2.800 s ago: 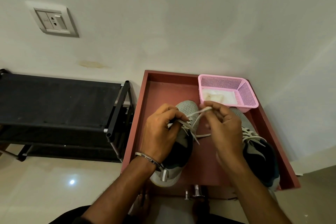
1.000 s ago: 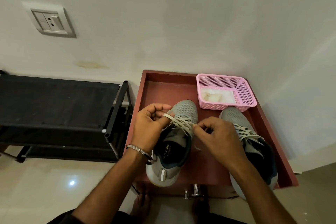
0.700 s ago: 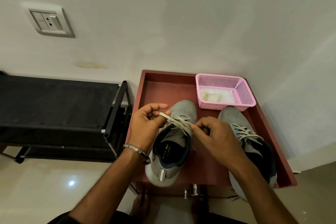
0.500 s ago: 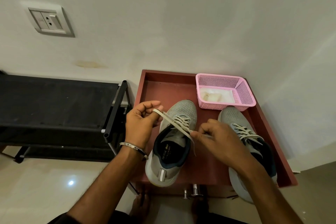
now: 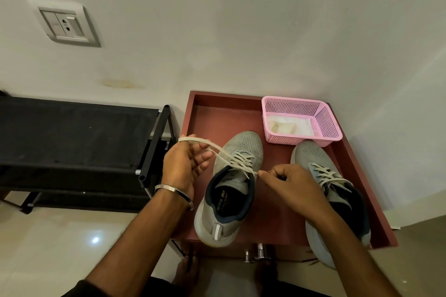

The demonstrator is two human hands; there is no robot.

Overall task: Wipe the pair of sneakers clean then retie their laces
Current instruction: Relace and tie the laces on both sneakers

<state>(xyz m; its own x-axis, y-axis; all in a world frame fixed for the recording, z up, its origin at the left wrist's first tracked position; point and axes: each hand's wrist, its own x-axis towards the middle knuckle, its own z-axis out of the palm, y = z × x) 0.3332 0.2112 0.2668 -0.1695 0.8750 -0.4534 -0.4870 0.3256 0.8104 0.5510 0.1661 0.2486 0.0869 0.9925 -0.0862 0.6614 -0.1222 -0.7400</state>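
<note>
**Left sneaker lace under tension between both hands**

Two grey mesh sneakers stand on a red-brown table (image 5: 224, 116) with a raised rim, toes toward the wall. The left sneaker (image 5: 229, 195) sits near the table's front edge, its heel slightly over that edge. The right sneaker (image 5: 330, 190) lies just beside it to the right, its heel projecting past the front edge; its laces are threaded and lie loose over the tongue.

Left hand (image 5: 183, 164): palm turned toward the shoe, fingers partly curled. A loop of the off-white lace (image 5: 217, 149) passes over the fingers and runs taut down to the eyelets of the left sneaker. The grip is hooked round the lace. A metal bangle (image 5: 172, 189) sits on that wrist.

Right hand (image 5: 287, 183): fingers curled, thumb and forefinger pinching the other lace end just beside the collar of the left sneaker. The grip is grasping the lace.

A pink mesh basket (image 5: 325, 123) stands at the table's far right corner, touching the toe of the right sneaker, with a white cloth (image 5: 287, 125) in it. A black shoe rack (image 5: 72, 137) stands left of the table. A wall socket (image 5: 66, 25) is mounted above the rack.
</note>
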